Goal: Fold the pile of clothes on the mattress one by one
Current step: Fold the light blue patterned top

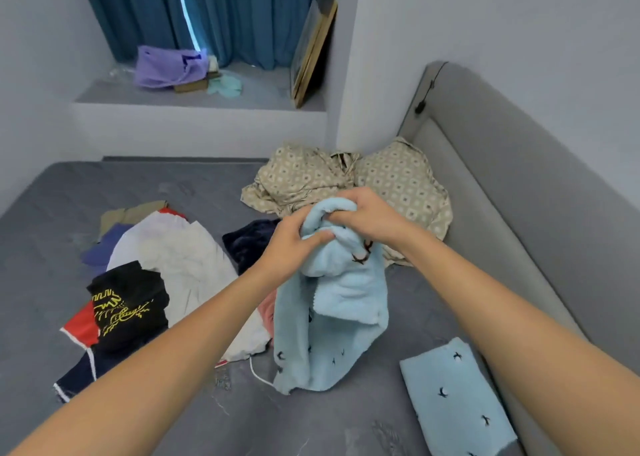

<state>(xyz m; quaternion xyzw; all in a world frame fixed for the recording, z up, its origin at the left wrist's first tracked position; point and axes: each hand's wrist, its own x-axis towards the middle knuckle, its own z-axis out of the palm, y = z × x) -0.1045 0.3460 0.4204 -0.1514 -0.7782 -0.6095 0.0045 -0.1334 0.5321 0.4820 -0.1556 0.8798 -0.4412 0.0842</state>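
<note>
Now the mattress [138, 192] holds a loose pile [145, 282] at left and one folded piece [453, 396] at right. Both hands, left [291, 248] and right [367, 216], have fingers closed on a fluffy blue garment [332, 317], lifted mid-bed, hem trailing. Sorting it out, I'd say; next, find an edge and spread it.

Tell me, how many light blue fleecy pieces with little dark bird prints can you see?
2. One blue garment hangs from both hands over the mattress. One folded blue piece lies at the lower right. The pile may hide more.
</note>
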